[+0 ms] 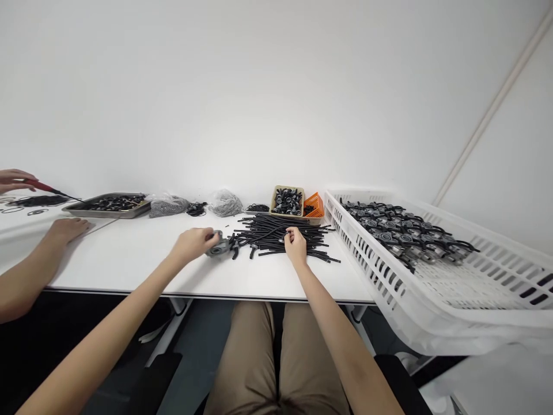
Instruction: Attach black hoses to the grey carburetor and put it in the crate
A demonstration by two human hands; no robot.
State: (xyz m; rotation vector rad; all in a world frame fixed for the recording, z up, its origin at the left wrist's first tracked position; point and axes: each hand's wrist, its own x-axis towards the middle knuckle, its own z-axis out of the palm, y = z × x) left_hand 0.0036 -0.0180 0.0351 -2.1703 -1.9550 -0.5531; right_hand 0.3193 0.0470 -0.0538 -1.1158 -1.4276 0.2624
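My left hand (193, 244) is closed on a grey metal part (220, 246) just above the white table, left of a pile of black tubes (268, 227). Short black pieces (234, 246) lie or hang beside the metal part; which of them are joined to it I cannot tell. Over the right half of the pile, my right hand (295, 244) has its fingers pinched together on a small black piece, seemingly a tube end, mostly hidden by the fingers.
A white crate (354, 245) with rows of metal parts stands at the right. Behind the pile are a beige basket (271, 206) and an orange basket (318, 202). Plastic bags (225, 203) and a metal tray (129, 213) line the back. At left, another person's hand (64, 229) rests.
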